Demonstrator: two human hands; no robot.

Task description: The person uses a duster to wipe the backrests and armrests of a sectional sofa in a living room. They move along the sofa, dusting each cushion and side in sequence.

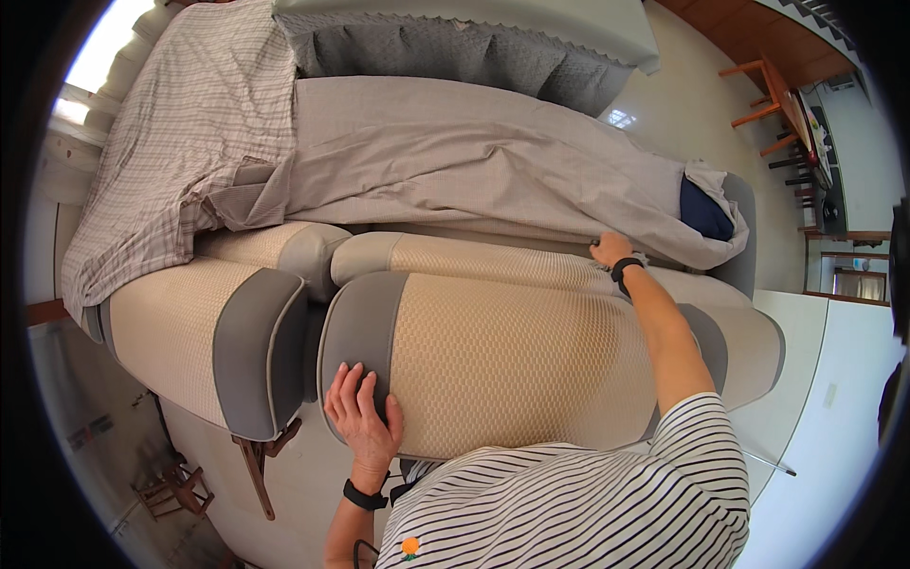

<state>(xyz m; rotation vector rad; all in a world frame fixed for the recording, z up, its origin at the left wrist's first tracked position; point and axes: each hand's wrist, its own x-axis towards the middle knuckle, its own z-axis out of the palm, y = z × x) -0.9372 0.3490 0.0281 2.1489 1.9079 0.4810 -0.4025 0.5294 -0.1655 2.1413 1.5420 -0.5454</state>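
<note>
My left hand (pixel 364 421) rests with parted fingers on the grey end panel of a beige woven sofa back cushion (pixel 498 355) and holds nothing. Farther off, at the sofa's long seat cushion (pixel 462 259), my right hand (pixel 613 250) is closed around a small object whose dark tip shows at the fingers. Greyish fringe or bristles show beside that hand; what they belong to is unclear. Just beyond it lies a wrinkled greyish-beige cloth cover (pixel 455 163) along the seat. A checked cloth (pixel 206 92) drapes over the left section. Dark blue fabric (pixel 704 210) shows at the cover's right end.
Another beige-and-grey cushion (pixel 178 334) stands at the left. Beyond the sofa is a table with a pale top cover (pixel 498 21) and a grey quilted skirt (pixel 426 53). A wooden chair (pixel 778 107) stands at upper right, and a thin rod (pixel 771 464) lies at lower right.
</note>
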